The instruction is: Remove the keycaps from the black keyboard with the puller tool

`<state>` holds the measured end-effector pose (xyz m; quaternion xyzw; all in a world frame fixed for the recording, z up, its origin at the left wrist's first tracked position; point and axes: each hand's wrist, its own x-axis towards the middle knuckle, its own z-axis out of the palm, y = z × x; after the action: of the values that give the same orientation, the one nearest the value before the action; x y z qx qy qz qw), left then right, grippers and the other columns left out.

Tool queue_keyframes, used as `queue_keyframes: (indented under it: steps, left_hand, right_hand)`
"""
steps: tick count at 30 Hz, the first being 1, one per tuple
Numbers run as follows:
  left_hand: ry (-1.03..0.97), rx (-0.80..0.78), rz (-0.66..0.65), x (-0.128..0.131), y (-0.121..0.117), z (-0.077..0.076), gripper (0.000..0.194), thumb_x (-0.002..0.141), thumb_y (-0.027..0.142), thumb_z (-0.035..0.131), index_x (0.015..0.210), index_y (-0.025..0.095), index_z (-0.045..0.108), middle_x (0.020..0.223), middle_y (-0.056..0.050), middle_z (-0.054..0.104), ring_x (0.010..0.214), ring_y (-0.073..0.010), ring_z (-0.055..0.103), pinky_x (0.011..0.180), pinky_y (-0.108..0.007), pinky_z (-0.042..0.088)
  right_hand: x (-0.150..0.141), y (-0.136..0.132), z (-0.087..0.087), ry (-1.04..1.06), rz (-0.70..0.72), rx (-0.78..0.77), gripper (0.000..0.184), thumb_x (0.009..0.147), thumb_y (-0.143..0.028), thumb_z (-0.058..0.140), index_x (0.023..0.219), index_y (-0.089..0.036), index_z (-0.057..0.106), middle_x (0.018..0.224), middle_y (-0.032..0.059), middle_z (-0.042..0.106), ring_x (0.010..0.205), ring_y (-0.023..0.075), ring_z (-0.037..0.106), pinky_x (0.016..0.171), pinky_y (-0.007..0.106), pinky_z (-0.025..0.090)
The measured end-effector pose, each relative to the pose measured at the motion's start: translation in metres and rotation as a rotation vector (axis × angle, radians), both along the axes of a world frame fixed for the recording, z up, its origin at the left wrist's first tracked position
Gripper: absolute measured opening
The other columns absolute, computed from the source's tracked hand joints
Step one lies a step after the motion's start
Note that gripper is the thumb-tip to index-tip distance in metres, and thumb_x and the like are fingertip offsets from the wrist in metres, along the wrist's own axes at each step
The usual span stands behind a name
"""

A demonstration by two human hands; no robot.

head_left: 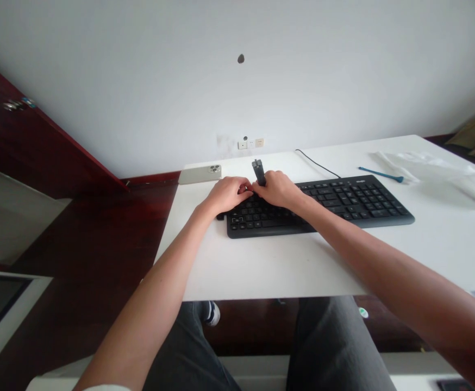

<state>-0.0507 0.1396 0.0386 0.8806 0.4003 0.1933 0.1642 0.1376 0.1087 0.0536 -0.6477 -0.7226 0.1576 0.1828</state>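
A black keyboard (343,198) lies on the white table, its left part partly covered by both hands. My right hand (280,189) is closed around a short dark tool (258,171) with a squared top end, which stands nearly upright over the keys; its lower end is hidden. Close beside it, my left hand (230,194) rests at the upper left of the keyboard with fingers bent together. What those fingers hold, if anything, cannot be made out. A small black piece (220,216) shows at the keyboard's left edge.
A phone (200,174) lies face down at the table's far left corner. A thin teal stick (380,174) and a crumpled clear plastic bag (445,174) are on the right. The keyboard's cable (317,163) runs toward the wall, below which sockets (251,144) sit.
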Motion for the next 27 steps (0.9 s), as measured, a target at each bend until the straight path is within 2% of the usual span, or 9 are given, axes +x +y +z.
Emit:
queue_keyframes:
  steps: [3, 7, 12, 14, 17, 21, 27]
  left_hand:
    - [-0.005, -0.011, 0.006, 0.0, 0.001, -0.001, 0.017, 0.091, 0.033, 0.066, 0.081, 0.02, 0.067, 0.07, 0.0, 0.062, 0.061, -0.0151, 0.051, 0.059, -0.03, 0.03]
    - [-0.016, -0.039, 0.012, 0.0, 0.0, -0.001, 0.012, 0.09, 0.031, 0.066, 0.086, 0.021, 0.071, 0.069, 0.001, 0.061, 0.061, -0.0149, 0.052, 0.059, -0.03, 0.03]
    - [-0.025, -0.046, 0.015, 0.0, -0.001, 0.001, 0.013, 0.09, 0.03, 0.065, 0.089, 0.021, 0.073, 0.069, 0.001, 0.062, 0.061, -0.0147, 0.051, 0.06, -0.03, 0.03]
    - [-0.036, -0.047, 0.015, 0.0, -0.001, 0.001, 0.013, 0.09, 0.031, 0.066, 0.088, 0.02, 0.073, 0.068, 0.001, 0.061, 0.061, -0.0145, 0.051, 0.06, -0.029, 0.031]
    - [-0.063, -0.06, 0.013, -0.001, -0.001, 0.0, 0.013, 0.09, 0.031, 0.067, 0.086, 0.02, 0.072, 0.069, 0.001, 0.062, 0.061, -0.0144, 0.052, 0.06, -0.029, 0.032]
    - [-0.109, -0.097, 0.014, -0.002, -0.002, 0.0, 0.011, 0.089, 0.029, 0.067, 0.092, 0.02, 0.073, 0.075, -0.001, 0.067, 0.065, -0.0149, 0.055, 0.061, -0.028, 0.035]
    - [-0.154, -0.141, -0.029, -0.003, -0.001, 0.0, 0.017, 0.091, 0.03, 0.065, 0.098, 0.02, 0.077, 0.08, -0.003, 0.07, 0.068, -0.015, 0.056, 0.065, -0.028, 0.039]
  right_hand:
    - [0.002, 0.0, 0.0, 0.004, 0.052, 0.002, 0.036, 0.094, -0.043, 0.057, 0.073, -0.015, 0.065, 0.07, 0.0138, 0.068, 0.064, 0.0213, 0.06, 0.058, 0.031, 0.034]
    - [0.009, 0.006, 0.004, 0.102, 0.195, -0.071, 0.037, 0.093, -0.037, 0.056, 0.063, -0.017, 0.064, 0.065, 0.0069, 0.068, 0.06, 0.0164, 0.058, 0.063, 0.029, 0.039]
    - [0.021, 0.021, 0.004, 0.143, 0.44, -0.09, 0.046, 0.093, -0.046, 0.054, 0.058, -0.018, 0.064, 0.058, 0.0025, 0.063, 0.058, 0.0141, 0.054, 0.064, 0.028, 0.04]
    - [0.023, 0.024, 0.002, 0.204, 0.482, -0.112, 0.045, 0.092, -0.047, 0.054, 0.059, -0.018, 0.064, 0.059, 0.002, 0.062, 0.058, 0.0138, 0.054, 0.065, 0.028, 0.04]
    - [0.02, 0.026, 0.0, 0.29, 0.379, -0.19, 0.035, 0.088, -0.039, 0.058, 0.06, -0.017, 0.064, 0.061, 0.0026, 0.063, 0.059, 0.0141, 0.055, 0.064, 0.029, 0.041]
    - [0.01, 0.025, 0.004, 0.282, 0.213, -0.258, 0.031, 0.084, -0.034, 0.058, 0.059, -0.017, 0.062, 0.063, 0.0057, 0.065, 0.059, 0.0159, 0.057, 0.065, 0.03, 0.044]
    - [0.003, 0.029, 0.012, 0.251, 0.136, -0.339, 0.028, 0.081, -0.032, 0.058, 0.058, -0.017, 0.064, 0.061, 0.0043, 0.064, 0.059, 0.0158, 0.057, 0.066, 0.031, 0.045]
